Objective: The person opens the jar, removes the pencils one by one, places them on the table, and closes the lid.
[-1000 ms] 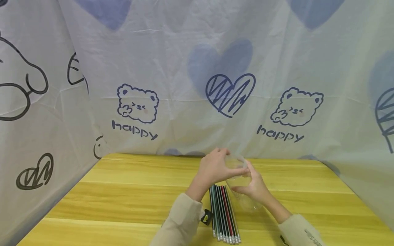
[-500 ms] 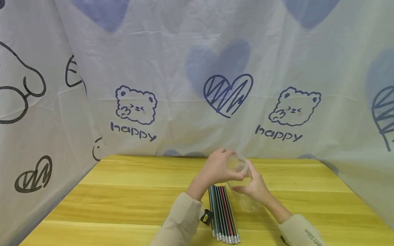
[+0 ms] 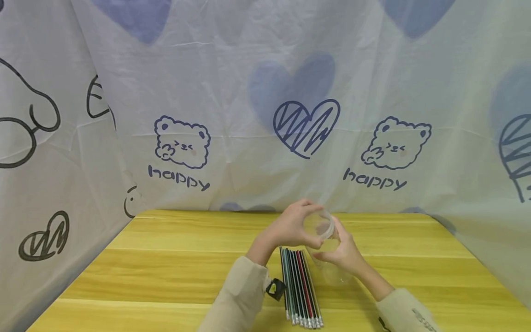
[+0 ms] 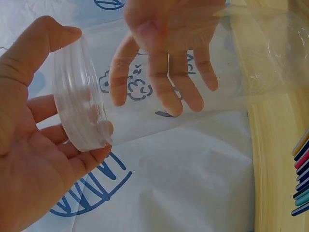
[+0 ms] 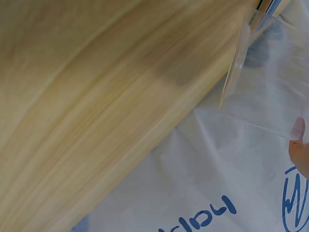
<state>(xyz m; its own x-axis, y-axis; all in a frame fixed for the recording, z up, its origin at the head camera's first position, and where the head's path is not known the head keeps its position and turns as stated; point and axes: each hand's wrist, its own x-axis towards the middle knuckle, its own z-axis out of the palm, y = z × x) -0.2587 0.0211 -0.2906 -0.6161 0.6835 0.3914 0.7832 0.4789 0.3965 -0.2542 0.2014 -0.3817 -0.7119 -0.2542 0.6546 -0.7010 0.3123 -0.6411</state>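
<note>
A clear plastic cylinder [image 3: 337, 275] is held tilted over the table, its ribbed end [image 4: 79, 96] pointing up and left. Around that end my left hand [image 3: 286, 227] curls, thumb on one side and fingertips on the other in the left wrist view. My right hand [image 3: 343, 246] grips the body lower down; its fingers [image 4: 164, 87] show through the see-through wall. Only a thumb [image 5: 299, 152] appears against the cylinder at the edge of the right wrist view. Below and left of the cylinder lies a row of pencils [image 3: 300, 290], mostly dark and teal with one red.
The pencils lie side by side on the yellow wood-grain table [image 3: 174, 276], eraser ends toward me. Behind the table hangs a white cloth [image 3: 240, 106] printed with hearts and bears. A small black device [image 3: 275, 289] sits at my left cuff.
My left hand has turned at the ribbed end and drawn slightly left, its lower fingertip shifting down and left and showing more of the ring. The right hand and the pencils stay in place.
</note>
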